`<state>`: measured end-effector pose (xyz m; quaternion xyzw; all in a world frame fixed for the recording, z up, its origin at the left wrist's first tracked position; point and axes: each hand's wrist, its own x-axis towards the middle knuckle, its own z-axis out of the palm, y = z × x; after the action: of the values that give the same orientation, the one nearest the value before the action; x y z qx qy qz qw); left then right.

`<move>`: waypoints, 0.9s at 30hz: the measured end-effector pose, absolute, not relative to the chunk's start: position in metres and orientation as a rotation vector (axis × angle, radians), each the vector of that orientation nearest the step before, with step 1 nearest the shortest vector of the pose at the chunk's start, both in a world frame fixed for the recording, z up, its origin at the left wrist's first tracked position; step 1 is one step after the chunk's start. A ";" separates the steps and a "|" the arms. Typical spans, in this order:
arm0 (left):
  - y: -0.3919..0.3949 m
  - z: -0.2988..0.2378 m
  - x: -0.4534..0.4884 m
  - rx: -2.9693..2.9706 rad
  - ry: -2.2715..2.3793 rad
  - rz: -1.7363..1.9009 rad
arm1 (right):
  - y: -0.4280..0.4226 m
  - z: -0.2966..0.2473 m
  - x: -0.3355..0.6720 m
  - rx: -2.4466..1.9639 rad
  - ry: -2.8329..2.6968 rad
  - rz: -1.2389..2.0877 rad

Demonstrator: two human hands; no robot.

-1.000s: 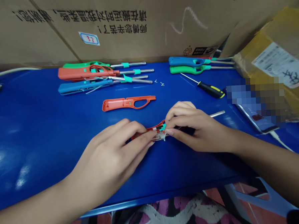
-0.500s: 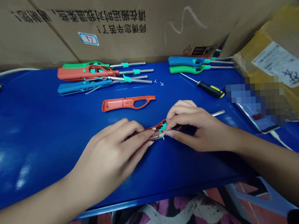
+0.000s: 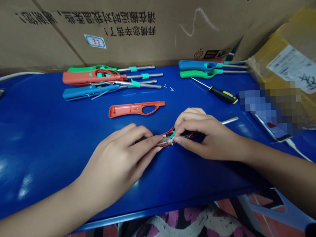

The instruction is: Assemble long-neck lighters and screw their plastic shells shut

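An opened orange stick lighter [image 3: 167, 133] lies between my hands, its inner parts exposed. My left hand [image 3: 120, 157] is closed around the handle end, fingers over a clear fuel tank [image 3: 163, 142]. My right hand [image 3: 203, 133] pinches at a small whitish piece [image 3: 172, 140] by the tank's end, next to a teal part; the fingertips hide its exact shape. The lighter's metal tube [image 3: 230, 120] sticks out to the right behind my right hand. Beyond my hands lies the loose orange shell half [image 3: 124, 110], inner side up.
Several stick lighters [image 3: 92, 77] lie at the back left, others [image 3: 195, 74] at the back right. Two tiny white pieces [image 3: 171, 89] lie near the left group. A screwdriver [image 3: 222, 95], a phone [image 3: 269, 125] with cable and a taped parcel [image 3: 283, 37] are on the right.
My hands stay on the open lighter with only slight finger shifts. The whole view has moved a little; nothing else has changed place.
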<state>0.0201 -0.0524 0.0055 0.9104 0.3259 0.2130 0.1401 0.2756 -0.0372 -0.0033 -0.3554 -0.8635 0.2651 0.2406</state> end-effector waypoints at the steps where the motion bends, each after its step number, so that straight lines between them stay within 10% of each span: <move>1: -0.052 0.004 0.020 2.639 0.944 0.613 | -0.038 -0.003 0.275 -0.993 -2.363 0.710; 27: -0.037 0.005 0.012 2.545 1.098 0.526 | -0.034 0.001 0.282 -1.171 -2.393 0.419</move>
<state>0.0121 -0.0373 0.0049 0.8905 0.3843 0.1841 0.1595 0.2819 -0.0339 0.0009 -0.4234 -0.8655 0.1517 0.2206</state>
